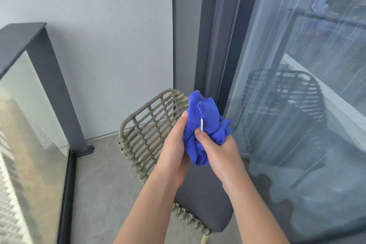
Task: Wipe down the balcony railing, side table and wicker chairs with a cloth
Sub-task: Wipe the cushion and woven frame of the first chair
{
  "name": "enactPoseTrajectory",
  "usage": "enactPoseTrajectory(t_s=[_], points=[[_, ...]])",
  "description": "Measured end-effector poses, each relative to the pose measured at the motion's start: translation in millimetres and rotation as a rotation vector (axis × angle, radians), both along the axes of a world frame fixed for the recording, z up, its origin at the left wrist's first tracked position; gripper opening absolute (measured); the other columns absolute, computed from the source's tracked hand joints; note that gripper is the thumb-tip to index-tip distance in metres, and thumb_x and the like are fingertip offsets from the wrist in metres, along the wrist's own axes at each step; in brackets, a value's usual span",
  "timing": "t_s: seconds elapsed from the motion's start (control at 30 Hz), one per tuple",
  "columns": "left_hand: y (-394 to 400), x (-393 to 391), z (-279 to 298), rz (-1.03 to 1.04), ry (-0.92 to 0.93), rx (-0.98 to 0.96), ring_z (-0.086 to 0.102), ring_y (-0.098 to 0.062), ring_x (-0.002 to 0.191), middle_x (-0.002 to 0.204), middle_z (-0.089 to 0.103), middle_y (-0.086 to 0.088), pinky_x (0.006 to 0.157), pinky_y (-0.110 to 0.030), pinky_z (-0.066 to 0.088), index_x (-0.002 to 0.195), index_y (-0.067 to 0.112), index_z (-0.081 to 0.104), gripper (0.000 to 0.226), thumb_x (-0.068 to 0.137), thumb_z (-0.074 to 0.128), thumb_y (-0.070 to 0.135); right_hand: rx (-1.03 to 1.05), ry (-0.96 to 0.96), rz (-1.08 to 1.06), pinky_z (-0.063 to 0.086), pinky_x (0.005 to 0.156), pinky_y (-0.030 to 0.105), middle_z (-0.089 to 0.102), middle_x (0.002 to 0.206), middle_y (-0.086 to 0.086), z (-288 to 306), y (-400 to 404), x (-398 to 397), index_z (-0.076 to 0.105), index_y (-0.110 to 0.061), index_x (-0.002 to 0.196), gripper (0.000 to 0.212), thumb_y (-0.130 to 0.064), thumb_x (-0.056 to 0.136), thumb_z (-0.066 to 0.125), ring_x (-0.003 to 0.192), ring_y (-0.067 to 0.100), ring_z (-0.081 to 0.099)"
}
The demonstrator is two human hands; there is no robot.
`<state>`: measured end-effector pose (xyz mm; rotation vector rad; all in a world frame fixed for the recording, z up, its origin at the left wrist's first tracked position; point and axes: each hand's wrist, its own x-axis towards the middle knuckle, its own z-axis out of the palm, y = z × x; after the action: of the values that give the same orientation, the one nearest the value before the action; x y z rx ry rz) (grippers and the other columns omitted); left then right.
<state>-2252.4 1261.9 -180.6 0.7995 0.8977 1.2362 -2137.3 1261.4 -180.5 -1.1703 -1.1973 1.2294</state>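
A bunched-up blue cloth (206, 125) with a small white tag is held in front of me by both hands. My left hand (175, 144) grips its left side with the thumb up against the fabric. My right hand (219, 150) closes around its lower right part. Below and behind the hands stands a grey wicker chair (146, 127) with a dark seat cushion (204, 204). The dark balcony railing (21, 37) with its glass panel (29, 125) runs along the left. No side table is in view.
A pale wall (111, 45) rises behind the chair. A glass sliding door (297, 105) with a dark frame (215, 45) fills the right side and reflects the chair. Grey concrete floor (99, 184) lies between the railing and the chair.
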Motion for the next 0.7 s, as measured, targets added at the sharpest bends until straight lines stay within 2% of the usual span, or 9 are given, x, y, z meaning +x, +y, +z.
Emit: enactPoseTrajectory(t_s=[0.07,0.13,0.27,0.37,0.43,0.5,0.6,0.7], points=[[13.8,-2.3,-4.7,0.020,0.034,0.000,0.067,-0.031,0.121,0.127,0.072,-0.012,0.106,-0.048,0.049,0.128,0.019,0.070,0.048,0.107,0.039,0.049,-0.014,-0.002,0.016,0.053,0.063,0.014,0.076,0.083,-0.003,-3.2,14.5,-1.1,0.069,-0.025,0.104,0.009,-0.021,0.097,0.070,0.078,0.005,0.073],[31.6,0.1,-13.2,0.066,0.047,-0.024,0.064,-0.035,0.124,0.129,0.071,-0.014,0.112,-0.055,0.045,0.127,0.019,0.069,0.046,0.106,0.042,0.049,-0.014,0.000,0.025,0.052,0.060,0.013,0.075,0.080,0.000,-8.1,32.5,1.6,0.069,-0.023,0.100,0.005,-0.020,0.096,0.070,0.072,0.005,0.070],[74.8,11.7,-33.0,0.142,0.087,-0.089,0.063,-0.037,0.125,0.131,0.068,-0.017,0.113,-0.062,0.041,0.131,0.012,0.065,0.050,0.103,0.051,0.051,0.007,0.017,0.008,0.050,0.057,0.013,0.071,0.069,-0.008,-24.0,72.3,14.0,0.070,-0.027,0.099,0.010,-0.018,0.095,0.072,0.063,0.004,0.066],[111.0,18.2,-45.7,0.196,0.181,-0.130,0.069,-0.033,0.117,0.122,0.073,-0.013,0.110,-0.055,0.048,0.122,0.012,0.070,0.041,0.104,0.053,0.045,0.010,0.023,0.013,0.048,0.058,0.012,0.073,0.074,-0.013,-40.5,106.5,25.9,0.070,-0.029,0.107,0.016,-0.019,0.094,0.073,0.066,0.002,0.067],[139.0,23.0,-56.3,0.256,0.271,-0.158,0.073,-0.025,0.107,0.112,0.077,-0.007,0.100,-0.044,0.055,0.115,0.014,0.074,0.035,0.104,0.055,0.041,-0.002,0.015,0.043,0.048,0.060,0.012,0.073,0.077,-0.014,-57.9,139.0,34.5,0.068,-0.028,0.111,0.020,-0.018,0.094,0.073,0.067,0.002,0.067],[164.4,21.7,-74.1,0.321,0.333,-0.193,0.074,-0.021,0.101,0.108,0.078,-0.004,0.089,-0.035,0.056,0.112,0.015,0.075,0.032,0.103,0.056,0.040,-0.014,-0.016,0.067,0.048,0.062,0.014,0.072,0.077,-0.014,-79.7,170.1,38.7,0.068,-0.027,0.111,0.020,-0.018,0.094,0.073,0.067,0.003,0.065],[187.1,16.4,-113.5,0.395,0.364,-0.263,0.075,-0.021,0.101,0.106,0.079,-0.004,0.086,-0.032,0.056,0.113,0.011,0.074,0.035,0.104,0.053,0.038,-0.084,-0.034,0.086,0.046,0.059,0.013,0.067,0.070,-0.016,-123.8,198.7,40.3,0.069,-0.023,0.109,0.018,-0.019,0.093,0.074,0.061,0.002,0.062],[196.3,2.3,-157.9,0.491,0.423,-0.341,0.075,-0.021,0.098,0.102,0.080,-0.003,0.089,-0.035,0.055,0.108,0.009,0.074,0.035,0.105,0.051,0.036,-0.137,-0.027,0.098,0.045,0.058,0.015,0.066,0.070,-0.013,-162.1,216.2,35.8,0.069,-0.021,0.108,0.017,-0.021,0.093,0.074,0.060,0.003,0.061]])
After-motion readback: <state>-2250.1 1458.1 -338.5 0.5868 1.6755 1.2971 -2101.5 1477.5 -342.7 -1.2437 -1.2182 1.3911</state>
